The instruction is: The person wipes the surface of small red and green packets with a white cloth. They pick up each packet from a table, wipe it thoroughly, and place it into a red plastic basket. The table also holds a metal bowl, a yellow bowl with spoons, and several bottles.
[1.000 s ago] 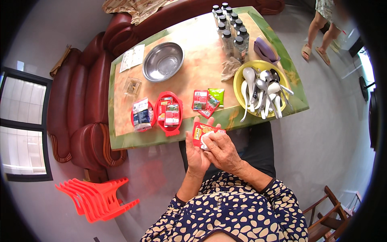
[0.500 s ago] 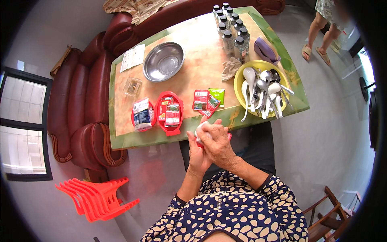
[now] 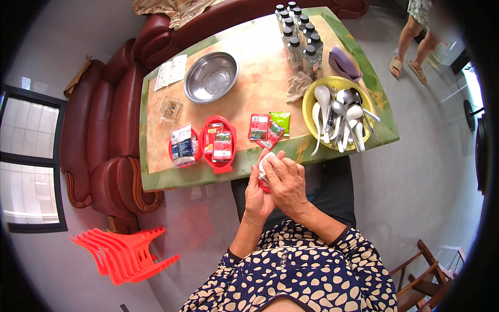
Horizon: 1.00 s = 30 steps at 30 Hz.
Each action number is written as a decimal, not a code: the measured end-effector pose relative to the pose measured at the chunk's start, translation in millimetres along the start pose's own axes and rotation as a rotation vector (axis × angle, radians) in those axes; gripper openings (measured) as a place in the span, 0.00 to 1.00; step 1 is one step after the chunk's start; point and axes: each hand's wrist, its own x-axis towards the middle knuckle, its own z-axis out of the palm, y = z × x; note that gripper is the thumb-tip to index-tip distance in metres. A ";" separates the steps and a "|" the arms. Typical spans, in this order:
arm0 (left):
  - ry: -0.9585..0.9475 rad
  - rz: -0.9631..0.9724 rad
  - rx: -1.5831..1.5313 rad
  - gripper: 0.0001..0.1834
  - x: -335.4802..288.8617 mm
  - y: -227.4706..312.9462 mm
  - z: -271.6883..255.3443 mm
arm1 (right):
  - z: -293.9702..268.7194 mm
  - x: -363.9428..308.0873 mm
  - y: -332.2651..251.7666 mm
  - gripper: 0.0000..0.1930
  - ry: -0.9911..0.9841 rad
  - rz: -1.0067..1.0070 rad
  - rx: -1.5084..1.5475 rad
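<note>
Small red packet (image 3: 263, 171) sat pinched between both hands, off the tabletop (image 3: 260, 93) edge at 6 o'clock. Left hand (image 3: 258, 193) cupped it; right hand (image 3: 287, 182) fingers pressed over it (contents hidden). Risk: a hard tear could spill contents onto the lap.

Red trays (image 3: 218, 166), yellow bowl (image 3: 311, 96), green-edged orange table (image 3: 260, 88), navy cream-spotted sleeves (image 3: 291, 275).
</note>
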 end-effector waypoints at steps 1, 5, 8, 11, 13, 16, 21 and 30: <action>-0.002 0.020 -0.005 0.29 1.1 1.6 -3.2 | -1.9 -2.5 1.8 0.22 -0.010 -0.004 -0.011; -0.011 0.049 0.053 0.29 -0.7 5.6 -4.9 | -7.1 -15.1 11.3 0.22 -0.022 -0.004 0.005; -0.011 0.018 -0.043 0.30 -2.1 5.5 -8.3 | -9.9 -23.8 17.4 0.23 -0.032 0.034 0.121; 0.002 0.015 -0.089 0.28 -4.6 5.0 -16.2 | -13.2 -37.3 21.2 0.23 -0.086 0.083 0.172; -0.002 0.014 -0.092 0.27 -4.9 8.6 -18.4 | -18.3 -43.9 26.6 0.19 -0.133 0.153 0.236; 0.000 0.026 0.023 0.22 -5.8 21.0 -19.6 | -26.7 -45.2 36.1 0.14 -0.131 0.278 0.350; 0.047 0.038 0.097 0.19 -4.6 12.8 -28.1 | -35.5 -0.1 16.6 0.17 0.065 0.118 0.367; -0.015 0.076 0.034 0.14 -1.7 15.8 -16.9 | -8.8 -0.5 18.9 0.20 -0.005 0.033 0.170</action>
